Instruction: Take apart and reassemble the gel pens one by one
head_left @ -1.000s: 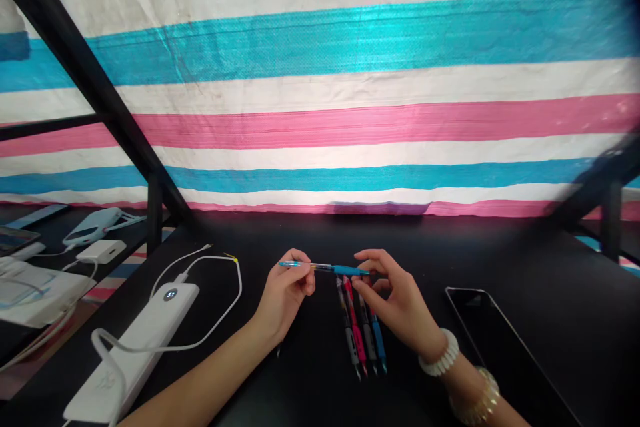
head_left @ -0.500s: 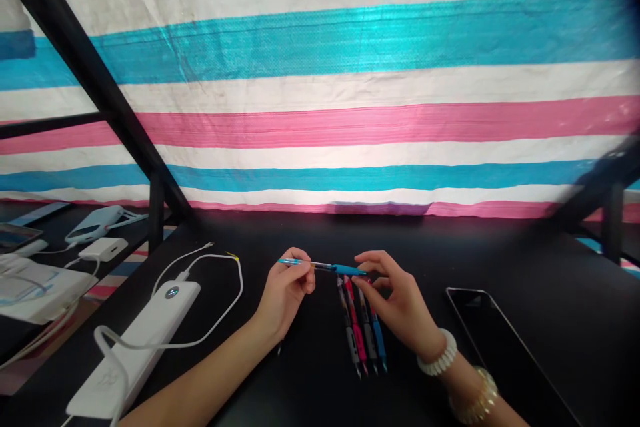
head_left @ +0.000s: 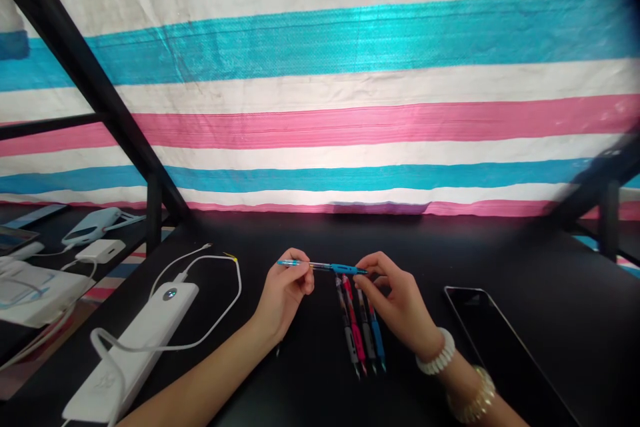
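A blue pen [head_left: 345, 268] with a clear barrel is held level above the black table [head_left: 310, 387]. My left hand [head_left: 290, 287] pinches its clear end between thumb and fingers. At the pen's blue grip end, the thumb and fingertips of my right hand [head_left: 390, 287] close on the tip. Below it several pens lie side by side on the table: a grey pen [head_left: 349, 340], a pink pen [head_left: 357, 337], another grey pen [head_left: 368, 337] and a blue one [head_left: 377, 340]. Their upper ends are partly behind the held pen and my right hand.
On the left lies a white power strip [head_left: 135, 347] with a white cable [head_left: 239, 293] looping beside it. A dark phone [head_left: 495, 333] rests at the right. Black frame bars [head_left: 95, 93] and a striped sheet [head_left: 350, 127] stand behind. Another table at far left holds chargers.
My right thumb and fingertips have drawn together on the blue pen's tip; half a second ago they were a little further apart. The left hand's grip looks the same.
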Demonstrator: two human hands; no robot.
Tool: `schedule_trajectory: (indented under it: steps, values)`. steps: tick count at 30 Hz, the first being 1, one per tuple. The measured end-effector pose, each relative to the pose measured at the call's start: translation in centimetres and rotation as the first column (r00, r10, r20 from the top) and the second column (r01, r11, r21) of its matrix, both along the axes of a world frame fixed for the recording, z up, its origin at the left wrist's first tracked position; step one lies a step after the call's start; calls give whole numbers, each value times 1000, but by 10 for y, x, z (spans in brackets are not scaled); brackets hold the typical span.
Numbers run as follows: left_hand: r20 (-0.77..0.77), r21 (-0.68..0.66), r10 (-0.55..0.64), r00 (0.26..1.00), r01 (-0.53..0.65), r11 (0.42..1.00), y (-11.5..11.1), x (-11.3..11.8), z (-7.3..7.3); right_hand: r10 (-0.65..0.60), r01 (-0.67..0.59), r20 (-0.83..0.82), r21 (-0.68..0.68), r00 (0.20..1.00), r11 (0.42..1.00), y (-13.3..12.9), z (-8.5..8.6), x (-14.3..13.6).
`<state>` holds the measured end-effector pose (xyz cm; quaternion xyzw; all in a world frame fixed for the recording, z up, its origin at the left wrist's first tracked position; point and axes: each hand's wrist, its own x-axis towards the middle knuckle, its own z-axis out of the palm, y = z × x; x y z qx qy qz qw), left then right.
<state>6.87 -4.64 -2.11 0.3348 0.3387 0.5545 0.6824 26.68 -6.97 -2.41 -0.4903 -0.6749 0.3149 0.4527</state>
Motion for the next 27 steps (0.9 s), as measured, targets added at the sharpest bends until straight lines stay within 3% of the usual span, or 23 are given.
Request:
schedule_trajectory:
  steps: [18, 27]
  values:
    - [-7, 9, -29, 1000, 29, 1000, -2, -1, -2, 49, -58, 143, 60, 988, 997, -3, 5, 0]
    - [-24, 43, -12, 1000, 13, 999, -1, 0, -4, 97, -99, 127, 15, 987, 995, -4, 4, -4]
